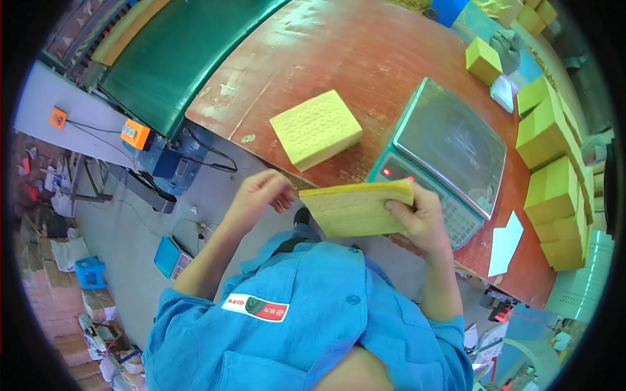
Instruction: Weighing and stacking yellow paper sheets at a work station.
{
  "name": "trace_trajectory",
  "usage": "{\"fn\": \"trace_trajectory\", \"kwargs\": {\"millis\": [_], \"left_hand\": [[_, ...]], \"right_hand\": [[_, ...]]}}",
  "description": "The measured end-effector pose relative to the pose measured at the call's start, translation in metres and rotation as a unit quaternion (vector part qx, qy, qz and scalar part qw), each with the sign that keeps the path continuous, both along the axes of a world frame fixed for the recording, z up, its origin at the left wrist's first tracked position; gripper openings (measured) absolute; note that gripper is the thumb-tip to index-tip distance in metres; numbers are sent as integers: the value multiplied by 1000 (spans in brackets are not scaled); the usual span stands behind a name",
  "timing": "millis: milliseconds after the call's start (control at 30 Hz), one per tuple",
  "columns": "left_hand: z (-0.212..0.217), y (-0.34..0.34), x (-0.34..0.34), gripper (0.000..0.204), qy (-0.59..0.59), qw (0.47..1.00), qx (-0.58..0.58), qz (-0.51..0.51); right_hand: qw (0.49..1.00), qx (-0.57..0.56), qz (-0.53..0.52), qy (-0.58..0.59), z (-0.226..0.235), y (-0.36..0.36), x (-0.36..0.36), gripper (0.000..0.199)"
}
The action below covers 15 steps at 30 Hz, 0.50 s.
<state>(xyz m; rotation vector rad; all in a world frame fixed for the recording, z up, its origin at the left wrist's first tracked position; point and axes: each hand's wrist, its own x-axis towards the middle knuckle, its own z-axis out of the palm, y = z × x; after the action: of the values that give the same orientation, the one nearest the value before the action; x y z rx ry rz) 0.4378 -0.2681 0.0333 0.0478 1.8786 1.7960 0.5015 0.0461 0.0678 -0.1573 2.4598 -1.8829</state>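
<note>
My right hand (pixel 420 218) grips the right end of a yellow stack of paper (pixel 355 212), thumb on its near face and fingers behind. The stack is held tilted above the table's near edge, in front of my body. My left hand (pixel 264 195) hovers just off the stack's left end, its fingers loosely curled and apart, with nothing seen in them. Beyond the stack, a thick yellow block of paper (pixel 316 127) with rows of small wavy cut marks lies on the table. Right of it stands a teal weighing scale (pixel 450 143) with a bare metal plate and a red light.
The reddish-brown table (pixel 261 78) has worn edges. Stacked yellow blocks (pixel 554 195) line its right side, near a white paper sheet (pixel 506 244). A green conveyor belt (pixel 189 52) runs at the far left, with an orange switch box (pixel 134 133). A blue stool (pixel 91 272) stands on the floor.
</note>
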Motion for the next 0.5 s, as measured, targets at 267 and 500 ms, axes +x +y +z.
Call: {"fn": "trace_trajectory", "kwargs": {"millis": [267,500], "left_hand": [[-60,-48,-51,35,-223,937,242,119],[-75,-57,-66,59,-291,937,193,25]], "right_hand": [[983,-125,-13,-131,11,-54,-153,30],[974,-60,37,-214,-20,-77,-211,35]]}}
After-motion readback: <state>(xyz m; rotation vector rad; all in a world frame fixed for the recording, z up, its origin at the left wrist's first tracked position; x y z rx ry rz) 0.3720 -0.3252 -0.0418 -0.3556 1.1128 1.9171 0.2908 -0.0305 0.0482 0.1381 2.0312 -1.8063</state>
